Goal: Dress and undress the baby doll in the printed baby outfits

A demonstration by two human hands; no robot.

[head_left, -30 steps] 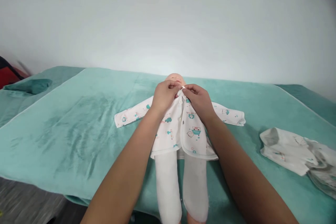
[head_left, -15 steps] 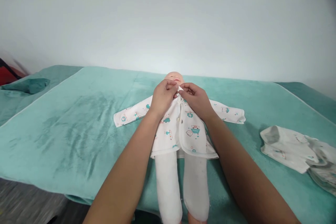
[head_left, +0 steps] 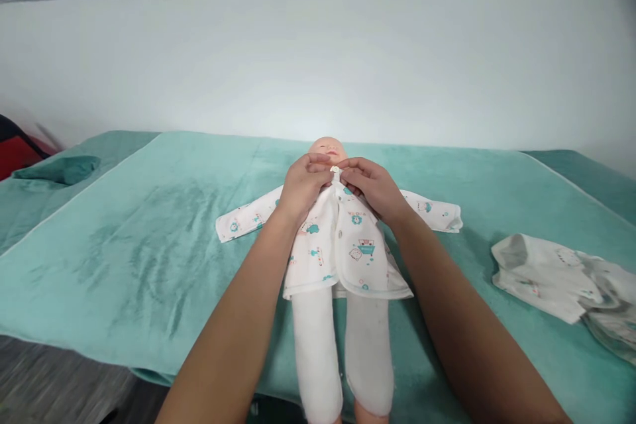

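Note:
A baby doll [head_left: 328,144] lies on its back, dressed in a white baby shirt [head_left: 318,258] printed with small teal and orange figures. My left hand [head_left: 304,187] is closed on the shirt's collar at one side of the neck. Opposite it, my right hand [head_left: 372,187] pinches the other side of the collar. Between my fingertips a small pale fastener shows at the top of the front opening. Further down, the two front edges meet, with small snaps along them. The fabric in my fingers is partly hidden.
White soft legs [head_left: 318,358] of the doll stick out below the shirt toward me. A crumpled white printed garment [head_left: 541,278] lies at the right on the teal bedspread [head_left: 124,245]. Behind stands a white wall [head_left: 318,59]. Something red and black [head_left: 20,149] is at the far left.
My hands have settled slightly lower at the collar, and its top now lies flatter with the fastener showing between my fingers. The camera view has tilted a little.

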